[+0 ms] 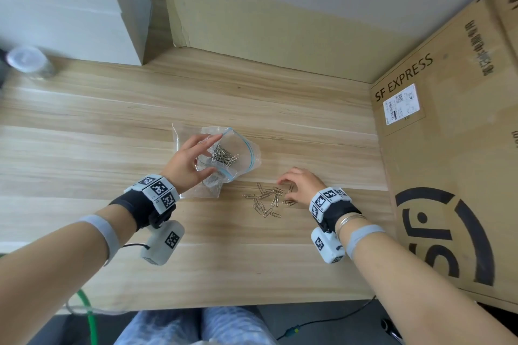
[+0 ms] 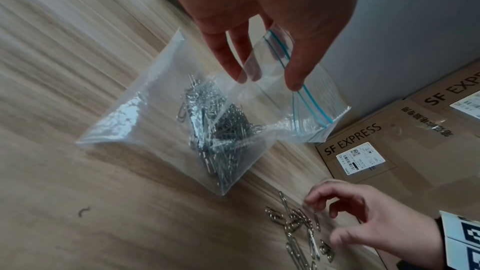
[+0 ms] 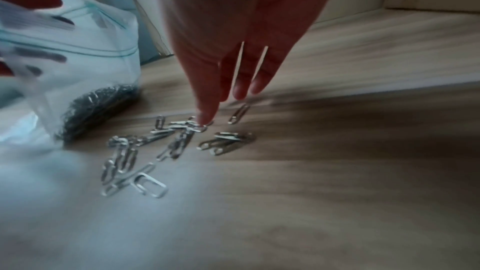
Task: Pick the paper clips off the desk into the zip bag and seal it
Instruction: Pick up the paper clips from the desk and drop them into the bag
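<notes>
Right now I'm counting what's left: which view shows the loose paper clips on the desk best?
Head view: the whole scatter of loose paper clips lies unobstructed. The right wrist view shows them blurred; the left wrist view crops them at the frame's bottom edge.

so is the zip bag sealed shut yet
No, the left hand holds the zip bag mouth open, its blue zip strips apart.

Soft daylight, even, no hard shadows in head view; edges bend w/ wide-angle distortion, far-left corner smeared. Left wrist view: sharp mid-frame, glare on the zip bag (image 2: pixel 161 114), desk (image 2: pixel 64 182) grain streaked w/ blur. Right wrist view dimmer, motion-blurred; right hand (image 3: pixel 233 38) backlit, dark shadow on wood beyond it, pale haze bottom left.
</notes>
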The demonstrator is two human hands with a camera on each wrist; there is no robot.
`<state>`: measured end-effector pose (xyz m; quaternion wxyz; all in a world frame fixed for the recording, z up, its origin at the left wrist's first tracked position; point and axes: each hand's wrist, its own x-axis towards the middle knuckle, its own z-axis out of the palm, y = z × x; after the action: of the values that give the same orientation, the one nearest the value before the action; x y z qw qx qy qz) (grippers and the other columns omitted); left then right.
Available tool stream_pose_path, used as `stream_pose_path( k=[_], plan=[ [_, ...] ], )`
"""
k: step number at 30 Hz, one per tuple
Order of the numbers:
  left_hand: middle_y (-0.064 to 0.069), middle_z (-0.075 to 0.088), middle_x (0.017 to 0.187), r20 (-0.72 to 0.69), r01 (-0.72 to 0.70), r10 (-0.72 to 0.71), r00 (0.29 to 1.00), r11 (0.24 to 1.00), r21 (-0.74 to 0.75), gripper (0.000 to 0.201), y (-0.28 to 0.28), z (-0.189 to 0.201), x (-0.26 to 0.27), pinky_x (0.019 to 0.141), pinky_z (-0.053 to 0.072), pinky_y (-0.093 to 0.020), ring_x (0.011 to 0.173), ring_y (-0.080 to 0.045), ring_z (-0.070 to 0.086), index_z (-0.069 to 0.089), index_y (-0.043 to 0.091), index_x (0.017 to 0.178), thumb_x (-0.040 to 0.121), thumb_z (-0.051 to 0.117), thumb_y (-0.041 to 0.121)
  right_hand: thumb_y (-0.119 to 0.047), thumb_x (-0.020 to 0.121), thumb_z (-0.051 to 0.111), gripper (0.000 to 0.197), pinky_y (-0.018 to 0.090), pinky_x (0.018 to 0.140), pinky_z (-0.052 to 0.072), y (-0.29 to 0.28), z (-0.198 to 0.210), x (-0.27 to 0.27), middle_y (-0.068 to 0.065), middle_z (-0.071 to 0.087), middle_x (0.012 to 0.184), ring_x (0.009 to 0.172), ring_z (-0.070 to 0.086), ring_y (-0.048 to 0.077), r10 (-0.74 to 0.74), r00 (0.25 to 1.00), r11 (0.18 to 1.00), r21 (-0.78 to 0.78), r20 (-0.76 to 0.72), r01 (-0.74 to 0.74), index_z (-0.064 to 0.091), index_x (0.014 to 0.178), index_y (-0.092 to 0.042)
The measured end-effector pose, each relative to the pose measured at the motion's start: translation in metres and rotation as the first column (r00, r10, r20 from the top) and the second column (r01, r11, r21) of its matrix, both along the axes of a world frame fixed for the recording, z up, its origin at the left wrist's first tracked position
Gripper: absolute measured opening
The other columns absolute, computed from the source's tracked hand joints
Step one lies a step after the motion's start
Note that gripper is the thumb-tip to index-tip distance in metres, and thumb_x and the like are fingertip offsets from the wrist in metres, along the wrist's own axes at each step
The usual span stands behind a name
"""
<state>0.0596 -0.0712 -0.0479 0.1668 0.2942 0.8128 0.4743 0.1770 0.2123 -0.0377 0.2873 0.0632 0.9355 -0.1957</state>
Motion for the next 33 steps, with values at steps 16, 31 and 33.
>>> stream_pose_path(
  k=[16, 31, 33],
  plan=[
    [0.027, 0.032, 0.118, 0.002, 0.027, -0.027, 1.0, 1.0, -0.001, 0.088, -0.001, 0.002, 0.0, 0.074, 0.044, -0.008, 0.093, 0.013, 0.051, 0.025, 0.064, 0.123, 0.073, 0.071, 0.008, -0.01, 0.087, 0.056, 0.015, 0.03, 0.089, 0.045, 0.001, -0.007, 0.003, 0.006, 0.063, 0.108, 0.1, 0.059, 0.023, 0.074, 0.996, 0.992, 0.103, -0.047, -0.069, 0.064, 0.099, -0.01],
    [0.012, 0.039, 0.117, -0.007, -0.001, 0.001, 1.0, 1.0, -0.015, 0.074, -0.001, -0.002, -0.002, 0.074, 0.047, -0.016, 0.092, 0.012, 0.052, 0.035, 0.036, 0.13, 0.073, 0.071, 0.007, -0.008, 0.08, 0.058, 0.011, 0.032, 0.082, 0.048, 0.006, -0.007, 0.004, 0.001, 0.054, 0.087, 0.079, 0.051, 0.016, 0.066, 0.996, 0.997, 0.047, -0.055, -0.064, 0.064, 0.089, -0.009],
    [0.009, 0.04, 0.119, -0.006, 0.001, -0.001, 1.0, 1.0, -0.011, 0.075, -0.002, -0.001, -0.002, 0.074, 0.048, -0.018, 0.092, 0.01, 0.053, 0.035, 0.04, 0.13, 0.073, 0.071, 0.008, -0.009, 0.081, 0.06, 0.008, 0.034, 0.083, 0.049, 0.008, -0.005, 0.005, 0.005, 0.058, 0.096, 0.087, 0.055, 0.018, 0.139, 0.986, 0.99, 0.031, -0.091, -0.137, 0.065, 0.087, -0.01]
  ],
)
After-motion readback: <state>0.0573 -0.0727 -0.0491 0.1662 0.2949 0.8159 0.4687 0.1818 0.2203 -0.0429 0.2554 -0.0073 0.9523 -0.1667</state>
